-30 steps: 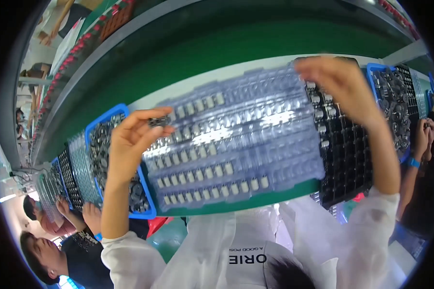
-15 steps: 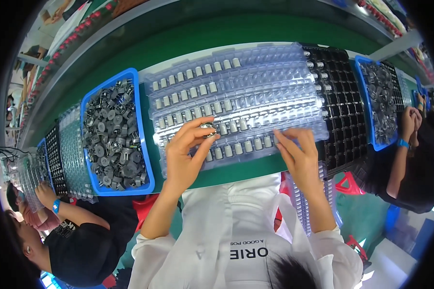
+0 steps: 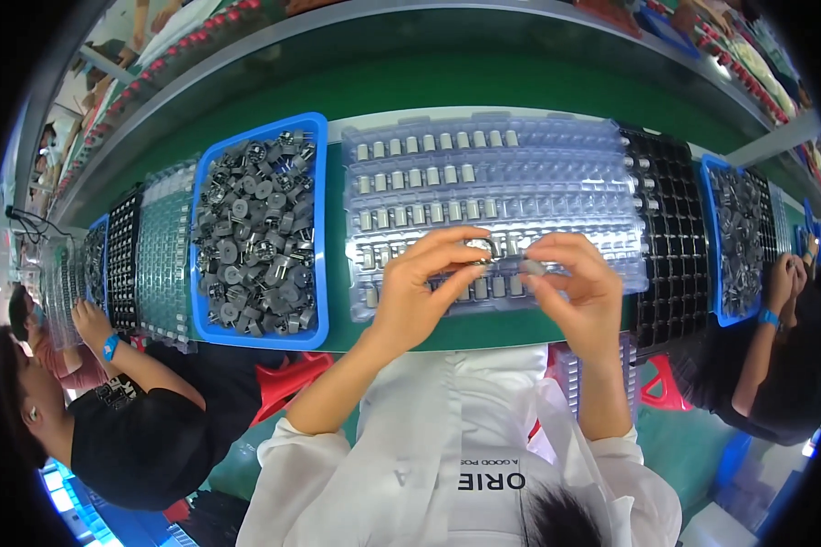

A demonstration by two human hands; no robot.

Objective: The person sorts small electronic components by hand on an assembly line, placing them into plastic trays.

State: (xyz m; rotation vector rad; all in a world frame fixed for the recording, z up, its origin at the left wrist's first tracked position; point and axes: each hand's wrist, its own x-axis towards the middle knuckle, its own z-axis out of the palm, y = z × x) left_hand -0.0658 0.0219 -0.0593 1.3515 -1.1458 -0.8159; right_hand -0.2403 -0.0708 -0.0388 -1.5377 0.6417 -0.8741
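The left hand [image 3: 420, 287] pinches a round metal part [image 3: 478, 246] between thumb and fingers; just beside it, the right hand [image 3: 586, 287] pinches a grey piece [image 3: 532, 268]. Beneath both hands lies a clear tray [image 3: 570, 166] of silver cylinders [image 3: 439, 212]; to their left, a blue bin [image 3: 321, 228].

person wears a white top [image 3: 410, 410], thin fabric, loose fit, creased down the front. left sleeve [image 3: 292, 469] and right sleeve [image 3: 646, 469] same white, wide, ending near the elbows. forearms [image 3: 337, 387] and hands [image 3: 412, 294] bare. dark printed lettering [image 3: 493, 481] on the chest, upside down in view: one large line, one small. fainter grey marks [image 3: 413, 479] beside it.
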